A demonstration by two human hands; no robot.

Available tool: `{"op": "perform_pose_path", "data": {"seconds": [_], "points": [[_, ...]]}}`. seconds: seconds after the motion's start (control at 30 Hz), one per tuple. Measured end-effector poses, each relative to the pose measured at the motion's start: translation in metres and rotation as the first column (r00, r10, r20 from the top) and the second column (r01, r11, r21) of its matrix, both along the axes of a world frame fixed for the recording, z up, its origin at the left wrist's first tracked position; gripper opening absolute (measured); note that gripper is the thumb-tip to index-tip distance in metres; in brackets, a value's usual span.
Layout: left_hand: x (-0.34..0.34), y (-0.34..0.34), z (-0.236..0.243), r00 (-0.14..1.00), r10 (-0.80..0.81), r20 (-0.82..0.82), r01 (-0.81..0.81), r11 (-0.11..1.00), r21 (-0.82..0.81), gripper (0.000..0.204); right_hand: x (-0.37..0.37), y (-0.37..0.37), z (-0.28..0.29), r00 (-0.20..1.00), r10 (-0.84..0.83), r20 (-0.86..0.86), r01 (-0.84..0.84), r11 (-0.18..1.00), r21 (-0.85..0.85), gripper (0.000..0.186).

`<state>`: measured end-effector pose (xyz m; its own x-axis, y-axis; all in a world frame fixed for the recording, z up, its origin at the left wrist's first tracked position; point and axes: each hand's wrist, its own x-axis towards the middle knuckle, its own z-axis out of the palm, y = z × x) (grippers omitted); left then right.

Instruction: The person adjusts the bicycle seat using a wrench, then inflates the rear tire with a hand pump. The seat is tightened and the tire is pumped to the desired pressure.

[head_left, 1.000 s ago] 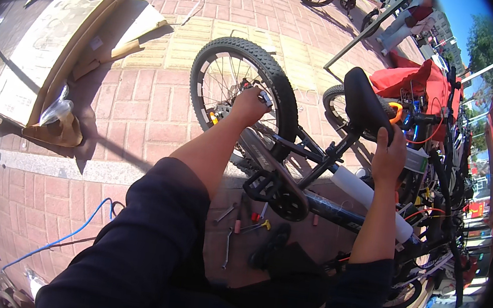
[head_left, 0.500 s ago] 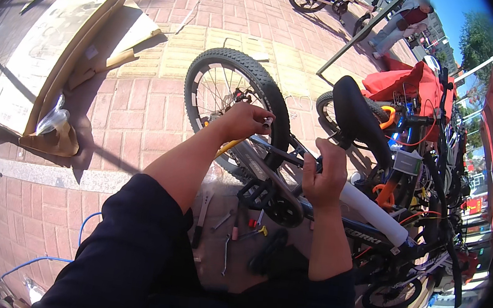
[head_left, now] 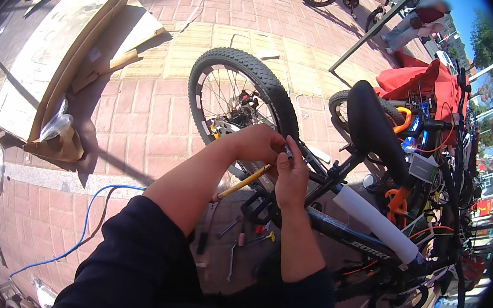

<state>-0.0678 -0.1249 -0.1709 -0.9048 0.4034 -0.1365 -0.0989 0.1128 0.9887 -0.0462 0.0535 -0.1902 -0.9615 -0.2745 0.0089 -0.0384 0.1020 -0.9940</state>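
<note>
My left hand (head_left: 260,143) and my right hand (head_left: 291,178) meet in front of the bicycle's rear wheel (head_left: 286,103), fingertips together on a small silver metal part (head_left: 288,153). Fingers partly cover that part, so its exact kind is unclear. A slim yellow stick-like tool (head_left: 246,182) slants down from beneath my left hand, apparently held in its curled fingers. Just beyond and right of my hands are the bicycle's black saddle (head_left: 369,117) and its dark frame (head_left: 364,245), with white wrapping (head_left: 376,222) round one tube.
Several hand tools lie on the ground below, among them a yellow-headed tool (head_left: 267,237) and a wrench (head_left: 231,260). A blue hose (head_left: 84,229) curves at left. Large cardboard (head_left: 55,56) lies far left. More bicycles and a red cover (head_left: 415,85) crowd the right; a person (head_left: 419,24) stands beyond.
My right hand has moved left and down, joining my left hand at the small metal part. My left hand has lowered, and the yellow tool shows more fully.
</note>
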Motion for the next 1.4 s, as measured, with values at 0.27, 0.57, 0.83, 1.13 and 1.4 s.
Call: {"op": "perform_pose_path", "data": {"seconds": [0.27,0.57,0.83,1.13,1.4], "points": [[-0.037,-0.022,-0.038,0.521,0.501,0.691,-0.849,0.389,0.358,0.012,0.007,-0.012,0.023,0.982,-0.058,0.181,0.116,0.936,-0.333,0.048],[-0.071,-0.014,-0.082,0.608,0.204,0.767,-0.792,0.081,0.605,0.009,0.016,-0.008,0.027,0.976,0.046,0.211,0.017,0.958,-0.285,0.046],[-0.080,-0.023,-0.087,0.644,0.206,0.737,-0.764,0.224,0.606,0.022,0.010,-0.014,0.025,0.976,0.081,0.203,-0.028,0.968,-0.251,0.045],[-0.079,-0.025,-0.077,0.609,0.176,0.773,-0.783,0.291,0.550,0.022,0.003,-0.023,0.026,0.970,0.075,0.230,-0.013,0.965,-0.262,0.039],[-0.079,-0.030,-0.083,0.610,-0.047,0.791,-0.789,0.066,0.611,0.025,0.000,-0.026,0.026,0.968,0.084,0.236,-0.029,0.973,-0.230,0.041]]}}
